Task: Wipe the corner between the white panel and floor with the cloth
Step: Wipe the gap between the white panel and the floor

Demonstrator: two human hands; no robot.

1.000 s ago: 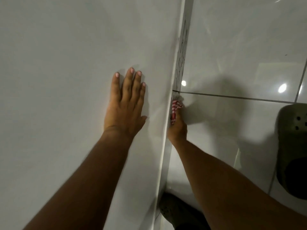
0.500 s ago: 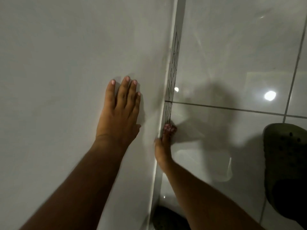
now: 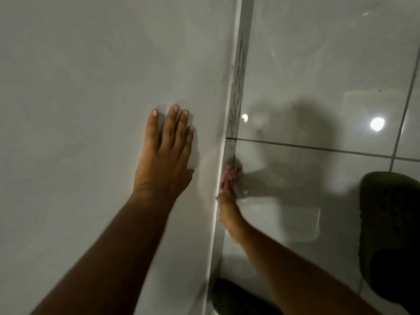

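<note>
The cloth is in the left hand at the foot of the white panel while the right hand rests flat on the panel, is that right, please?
Not quite: the head view shows the hands swapped. The cloth is in the right hand at the foot of the white panel, while the left hand rests flat on it.

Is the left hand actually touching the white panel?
Touching. The head view shows the left hand pressed flat, palm and fingers, on the white panel.
</note>
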